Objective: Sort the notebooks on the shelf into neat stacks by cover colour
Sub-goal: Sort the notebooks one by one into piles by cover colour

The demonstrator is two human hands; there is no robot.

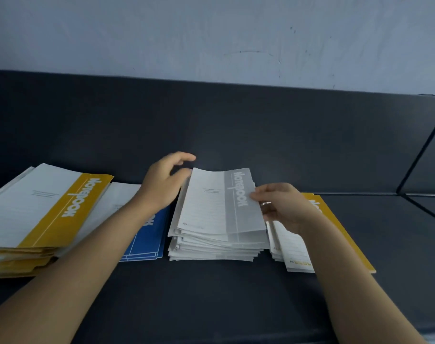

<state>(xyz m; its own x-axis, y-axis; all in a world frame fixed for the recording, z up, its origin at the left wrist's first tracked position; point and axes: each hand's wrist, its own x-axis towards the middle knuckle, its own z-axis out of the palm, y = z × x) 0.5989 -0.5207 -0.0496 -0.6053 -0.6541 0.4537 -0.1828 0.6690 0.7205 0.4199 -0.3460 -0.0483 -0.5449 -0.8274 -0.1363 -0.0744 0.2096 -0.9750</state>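
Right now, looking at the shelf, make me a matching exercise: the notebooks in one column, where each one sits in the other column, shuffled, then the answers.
Column one
1. top grey notebook
2. blue notebooks
3. tall yellow stack
4. low yellow stack

Column two
A. far left of the shelf
B. pinched at its edge by the right hand
C. partly under the left forearm
D. furthest right

Pairs: 1-B, 2-C, 3-A, 4-D

Blue notebooks (149, 242) largely under forearm (107, 234); yellow stack (38, 214) cut by left edge; fine print (45, 194) seemingly unreadable
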